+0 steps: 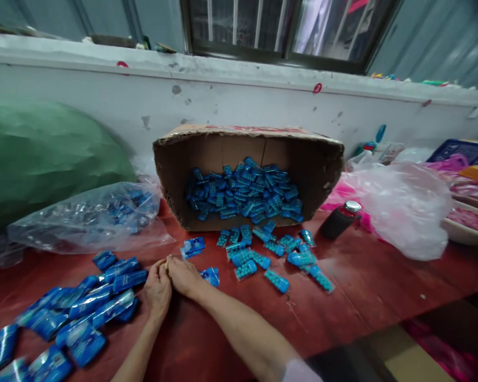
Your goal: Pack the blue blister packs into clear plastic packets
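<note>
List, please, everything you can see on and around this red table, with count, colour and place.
cardboard box: one, brown, tipped on its side at the table's back, open toward the camera
blister strips: many, blue, heaped in the box and spilled in front of it
wrapped packs: many, shiny blue, piled front left
clear bag: one, transparent, left of the box, holding blue items
green sack: one, far left
bottle: one, dark with a silver cap, lying right of the box
white plastic bag: one, right
table: one, red
left hand: fingertips meeting the right hand, beside the packs
right hand: by a blue pack; anything pinched is hidden
</note>
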A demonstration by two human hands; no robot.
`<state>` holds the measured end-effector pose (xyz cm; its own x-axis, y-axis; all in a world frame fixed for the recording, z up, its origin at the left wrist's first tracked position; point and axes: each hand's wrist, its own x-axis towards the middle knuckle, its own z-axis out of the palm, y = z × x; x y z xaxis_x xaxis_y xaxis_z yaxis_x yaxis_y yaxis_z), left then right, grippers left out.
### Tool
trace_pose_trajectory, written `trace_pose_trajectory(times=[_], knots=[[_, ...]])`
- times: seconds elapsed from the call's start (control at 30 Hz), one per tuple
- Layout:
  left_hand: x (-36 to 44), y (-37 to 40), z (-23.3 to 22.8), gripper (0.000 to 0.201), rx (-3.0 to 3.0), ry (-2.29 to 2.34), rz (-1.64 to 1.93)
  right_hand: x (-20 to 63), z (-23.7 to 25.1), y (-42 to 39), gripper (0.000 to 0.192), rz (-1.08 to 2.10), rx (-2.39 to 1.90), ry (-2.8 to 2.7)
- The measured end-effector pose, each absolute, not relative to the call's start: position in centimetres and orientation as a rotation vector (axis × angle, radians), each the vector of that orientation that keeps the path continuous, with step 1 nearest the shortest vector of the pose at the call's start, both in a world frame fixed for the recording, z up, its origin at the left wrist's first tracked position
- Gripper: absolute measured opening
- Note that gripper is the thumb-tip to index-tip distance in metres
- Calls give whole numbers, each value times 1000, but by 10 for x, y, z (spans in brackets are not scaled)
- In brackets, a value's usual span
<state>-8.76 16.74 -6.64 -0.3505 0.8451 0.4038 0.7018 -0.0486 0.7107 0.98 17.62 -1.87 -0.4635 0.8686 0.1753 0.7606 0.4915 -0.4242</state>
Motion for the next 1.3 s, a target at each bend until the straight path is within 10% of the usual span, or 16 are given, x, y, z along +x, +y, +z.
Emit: trace_pose_trajectory(times=[0.53,0.77,1.07,1.3], knots=[[-55,116,-70,39,2250,2087,1227,113,-59,104,36,195,-1567,-2422],[-28,95,-98,37,2492,1909,645,126,-31,71,36,149,-1600,-2202],[-36,102,-104,47,2558,1855,893,304,-48,45,43,-253,-2298,-1299],[-35,99,-109,33,2559,1820,804,264,-79,57,40,-141,-2059,-1455]])
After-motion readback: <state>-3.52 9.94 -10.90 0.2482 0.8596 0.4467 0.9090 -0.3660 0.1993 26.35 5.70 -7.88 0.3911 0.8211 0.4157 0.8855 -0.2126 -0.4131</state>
